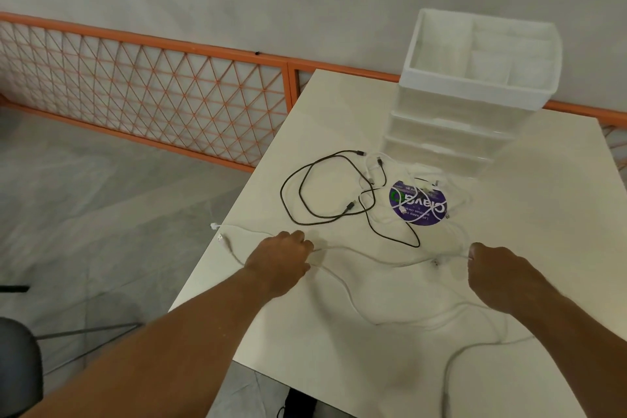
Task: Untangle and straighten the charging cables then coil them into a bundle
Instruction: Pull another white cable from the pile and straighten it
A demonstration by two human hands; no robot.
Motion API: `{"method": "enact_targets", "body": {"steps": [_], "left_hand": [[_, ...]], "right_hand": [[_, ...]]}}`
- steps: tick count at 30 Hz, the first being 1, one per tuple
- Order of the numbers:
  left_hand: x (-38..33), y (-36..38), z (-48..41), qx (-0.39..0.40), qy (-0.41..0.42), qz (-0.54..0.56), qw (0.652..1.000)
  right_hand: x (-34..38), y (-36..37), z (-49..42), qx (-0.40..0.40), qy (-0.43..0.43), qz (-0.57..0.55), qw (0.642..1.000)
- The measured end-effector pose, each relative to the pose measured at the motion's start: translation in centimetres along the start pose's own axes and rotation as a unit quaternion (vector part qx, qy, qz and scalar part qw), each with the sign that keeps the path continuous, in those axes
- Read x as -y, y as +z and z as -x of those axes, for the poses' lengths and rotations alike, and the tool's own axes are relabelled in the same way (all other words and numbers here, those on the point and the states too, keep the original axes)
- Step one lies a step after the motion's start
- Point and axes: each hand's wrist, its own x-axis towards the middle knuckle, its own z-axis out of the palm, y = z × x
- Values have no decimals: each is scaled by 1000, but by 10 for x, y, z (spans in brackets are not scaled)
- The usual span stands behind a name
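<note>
A white charging cable (373,256) stretches across the white table (559,214) between my two hands. My left hand (280,260) grips it near the table's left edge, where its plug ends (217,231) lie. My right hand (498,270) pinches the same cable at the right. More white cable loops (366,314) trail toward the near edge. A black cable (305,190) lies in loose tangled loops beyond my hands. Other white cables (451,210) are tangled behind it.
A white drawer organiser (475,92) with open top compartments stands at the back of the table. A round purple sticker (419,204) lies under the tangled cables. An orange lattice fence (152,92) runs along the floor to the left. A dark stool (17,366) sits bottom left.
</note>
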Motion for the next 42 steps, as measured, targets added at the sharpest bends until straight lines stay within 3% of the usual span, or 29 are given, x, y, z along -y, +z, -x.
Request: {"method": "enact_targets", "body": {"steps": [8, 19, 28, 42], "left_hand": [[23, 24, 14, 19, -49, 13, 999], [66, 51, 44, -47, -117, 7, 992], [74, 49, 30, -99, -109, 8, 989], [90, 45, 10, -57, -196, 51, 978]], "right_hand": [[19, 8, 0, -23, 7, -8, 1000], [32, 25, 4, -2, 1, 14, 1000], [36, 20, 1, -10, 23, 17, 1000], [36, 24, 1, -62, 3, 40, 997]]}}
